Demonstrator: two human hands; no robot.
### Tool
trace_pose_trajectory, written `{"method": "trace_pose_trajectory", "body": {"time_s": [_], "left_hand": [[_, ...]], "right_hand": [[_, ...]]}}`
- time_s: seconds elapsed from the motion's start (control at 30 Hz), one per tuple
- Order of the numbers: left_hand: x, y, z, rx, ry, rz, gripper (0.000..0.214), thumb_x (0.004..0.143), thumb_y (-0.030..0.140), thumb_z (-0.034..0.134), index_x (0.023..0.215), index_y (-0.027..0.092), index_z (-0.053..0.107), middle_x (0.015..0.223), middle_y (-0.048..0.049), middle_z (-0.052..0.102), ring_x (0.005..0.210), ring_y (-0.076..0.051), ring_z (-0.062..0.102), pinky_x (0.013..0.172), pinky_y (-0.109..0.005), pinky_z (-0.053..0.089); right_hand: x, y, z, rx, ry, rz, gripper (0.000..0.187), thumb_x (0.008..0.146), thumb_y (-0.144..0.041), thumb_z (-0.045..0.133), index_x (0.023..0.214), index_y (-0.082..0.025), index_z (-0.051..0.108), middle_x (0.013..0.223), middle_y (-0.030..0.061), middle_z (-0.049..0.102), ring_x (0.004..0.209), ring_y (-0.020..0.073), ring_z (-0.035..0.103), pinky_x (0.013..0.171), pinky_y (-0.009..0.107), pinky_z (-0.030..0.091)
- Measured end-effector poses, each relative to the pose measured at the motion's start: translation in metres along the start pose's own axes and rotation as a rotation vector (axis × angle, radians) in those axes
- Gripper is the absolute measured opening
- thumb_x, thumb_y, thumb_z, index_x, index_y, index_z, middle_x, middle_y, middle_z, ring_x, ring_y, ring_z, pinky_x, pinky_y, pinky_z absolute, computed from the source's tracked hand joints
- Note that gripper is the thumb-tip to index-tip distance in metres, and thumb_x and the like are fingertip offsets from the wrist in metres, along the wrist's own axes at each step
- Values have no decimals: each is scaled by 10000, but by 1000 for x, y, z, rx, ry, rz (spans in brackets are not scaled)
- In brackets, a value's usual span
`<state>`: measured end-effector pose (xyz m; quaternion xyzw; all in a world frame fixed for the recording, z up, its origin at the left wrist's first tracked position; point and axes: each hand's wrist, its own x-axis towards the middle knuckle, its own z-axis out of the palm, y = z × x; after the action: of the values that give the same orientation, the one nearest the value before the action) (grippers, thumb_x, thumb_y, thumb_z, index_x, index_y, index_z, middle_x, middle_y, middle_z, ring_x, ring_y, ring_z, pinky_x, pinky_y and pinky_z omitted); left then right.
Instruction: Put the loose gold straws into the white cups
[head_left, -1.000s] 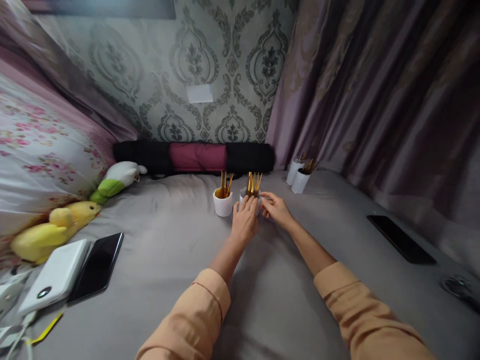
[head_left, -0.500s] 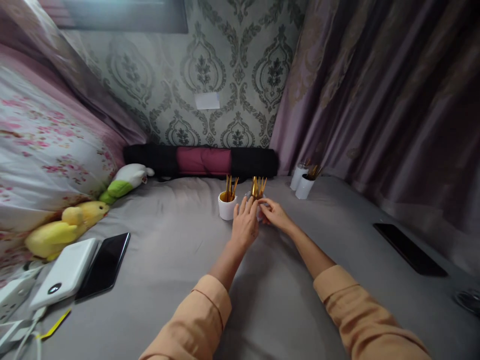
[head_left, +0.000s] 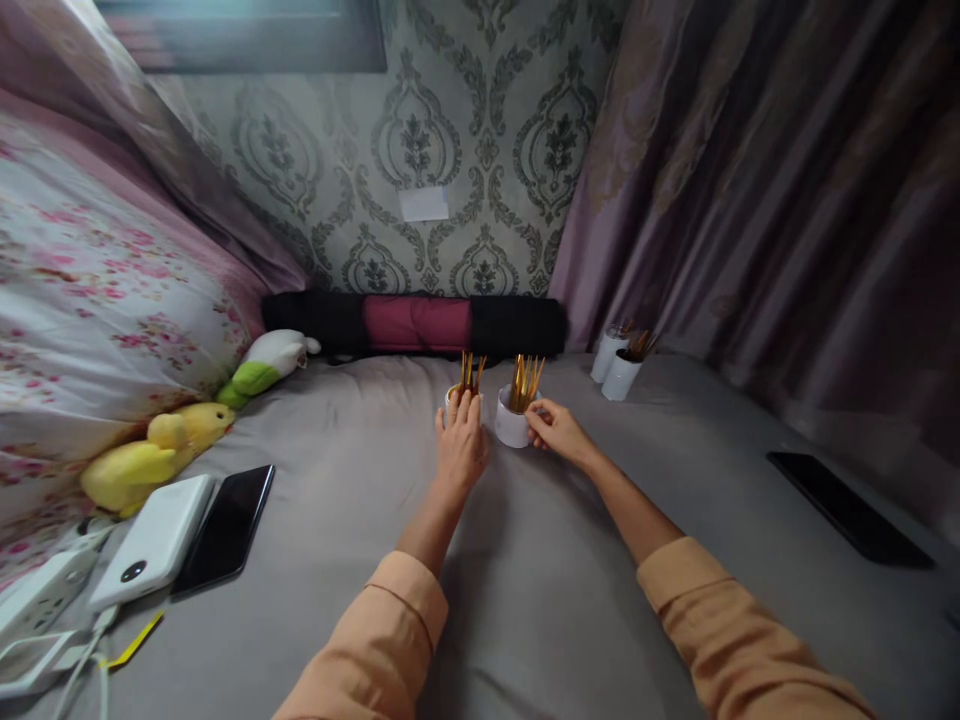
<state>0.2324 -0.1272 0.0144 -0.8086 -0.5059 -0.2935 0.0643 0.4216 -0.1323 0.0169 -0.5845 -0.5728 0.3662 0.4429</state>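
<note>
Two small white cups with golden sticks stand side by side on the grey bed sheet (head_left: pixel 360 520). My left hand (head_left: pixel 460 447) is wrapped round the front of the left cup (head_left: pixel 452 397), which it mostly hides. My right hand (head_left: pixel 556 433) grips the right side of the right cup (head_left: pixel 512 425), its fingers curled on the wall. Golden sticks (head_left: pixel 525 381) rise from that cup. Both arms wear orange sleeves.
Two more white cups (head_left: pixel 620 364) with sticks stand at the back right by the curtain. A black and maroon roll (head_left: pixel 416 323) lies along the wall. At the left are plush toys (head_left: pixel 150 460), a white power bank (head_left: pixel 154 540) and a black phone (head_left: pixel 229 525). Another dark phone (head_left: pixel 851 505) lies at the right.
My left hand has moved left from the right cup onto the left cup. My right hand stays on the right cup. The camera has shifted slightly.
</note>
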Motion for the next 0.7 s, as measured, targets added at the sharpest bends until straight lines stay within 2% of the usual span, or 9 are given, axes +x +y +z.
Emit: {"method": "trace_pose_trajectory", "body": {"time_s": [0.3, 0.7], "left_hand": [[-2, -5, 9, 45, 1, 13, 536, 806, 168, 380, 1338, 115, 339, 1414, -123, 325, 1333, -257, 187, 1037, -467, 207], [-6, -4, 9, 31, 18, 28, 539, 812, 166, 358, 1347, 120, 320, 1418, -126, 318, 1345, -248, 156, 1040, -460, 196]], "right_hand": [[-3, -1, -6, -13, 103, 26, 190, 786, -360, 514, 843, -179, 524, 563, -27, 582, 413, 81, 530, 357, 158, 395], [-14, -1, -41, -31, 262, 67, 164, 790, -325, 517, 845, -171, 533, 571, -19, 597, 425, 85, 558, 348, 148, 398]]}}
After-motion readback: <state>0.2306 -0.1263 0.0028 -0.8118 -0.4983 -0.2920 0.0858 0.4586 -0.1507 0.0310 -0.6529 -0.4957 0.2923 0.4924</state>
